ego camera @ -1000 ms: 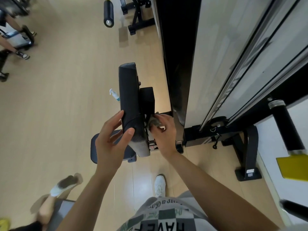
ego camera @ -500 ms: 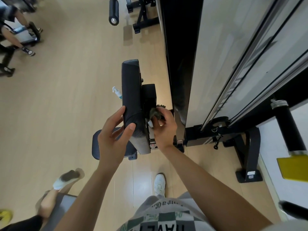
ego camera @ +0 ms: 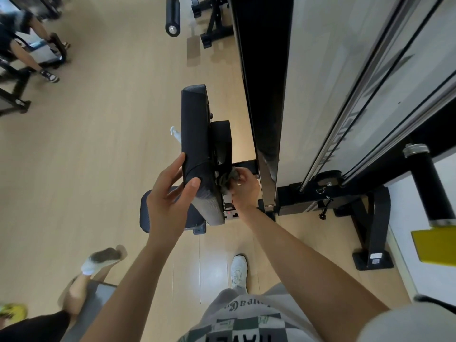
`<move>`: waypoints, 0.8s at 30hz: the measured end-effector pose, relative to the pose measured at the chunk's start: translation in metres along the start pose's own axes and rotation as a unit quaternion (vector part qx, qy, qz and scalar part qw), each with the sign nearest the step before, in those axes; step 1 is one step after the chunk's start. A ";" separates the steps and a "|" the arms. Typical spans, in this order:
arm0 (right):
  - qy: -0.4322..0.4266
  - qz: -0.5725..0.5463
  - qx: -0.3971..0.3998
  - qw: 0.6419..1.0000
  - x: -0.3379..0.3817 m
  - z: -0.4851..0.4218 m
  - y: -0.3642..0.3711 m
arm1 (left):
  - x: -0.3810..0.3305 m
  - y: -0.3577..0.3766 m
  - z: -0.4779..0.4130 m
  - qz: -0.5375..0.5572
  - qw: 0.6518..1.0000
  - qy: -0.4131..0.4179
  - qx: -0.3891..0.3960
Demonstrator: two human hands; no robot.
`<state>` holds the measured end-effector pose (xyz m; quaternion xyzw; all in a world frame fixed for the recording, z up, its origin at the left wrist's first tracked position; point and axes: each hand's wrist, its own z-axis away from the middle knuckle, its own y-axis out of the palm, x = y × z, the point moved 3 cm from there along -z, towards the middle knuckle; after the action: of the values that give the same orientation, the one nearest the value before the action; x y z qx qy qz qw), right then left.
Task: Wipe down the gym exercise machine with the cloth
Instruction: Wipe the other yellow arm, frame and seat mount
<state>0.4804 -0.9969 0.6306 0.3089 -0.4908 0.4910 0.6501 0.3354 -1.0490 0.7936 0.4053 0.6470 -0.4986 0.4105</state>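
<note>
The machine's black back pad (ego camera: 196,134) stands upright below me, with its dark seat (ego camera: 148,213) under it. My left hand (ego camera: 167,196) grips the near top edge of the pad, thumb on the top, fingers on the left face. My right hand (ego camera: 245,191) holds a bunched grey-green cloth (ego camera: 228,178) against the black frame bracket (ego camera: 222,144) right behind the pad. Most of the cloth is hidden between the hand and the pad.
The machine's tall black and white weight tower (ego camera: 283,95) rises at the right, with its black foot (ego camera: 370,238) by the wall. A spray bottle (ego camera: 175,134) lies on the wooden floor left of the pad. Another person's leg (ego camera: 81,280) is at lower left.
My right hand with the cloth has slid a little up and back along the bracket behind the pad. My left hand keeps its grip on the pad.
</note>
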 end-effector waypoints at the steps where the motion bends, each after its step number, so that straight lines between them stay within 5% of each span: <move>1: 0.022 -0.031 -0.008 0.999 0.002 0.001 -0.001 | 0.000 0.001 0.001 0.004 1.000 -0.003 -0.002; 7: 0.009 -0.129 -0.063 0.990 0.049 0.017 -0.007 | -0.001 0.003 0.002 0.016 1.000 -0.006 -0.016; 11: -0.137 -0.097 -0.049 0.985 0.086 0.043 -0.023 | 0.000 0.002 0.002 0.020 1.000 -0.002 -0.020; 16: -0.367 -0.005 0.006 0.930 0.128 0.055 -0.038 | -0.003 0.003 0.002 0.026 1.000 0.002 -0.017; 24: -0.359 0.188 0.064 0.912 0.134 0.041 -0.025 | -0.003 0.002 0.002 0.046 0.999 -0.004 -0.001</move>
<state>0.4953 -0.9968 0.7721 0.4077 -0.7075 0.4904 0.3046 0.3382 -1.0506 0.7952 0.4320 0.6268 -0.4799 0.4361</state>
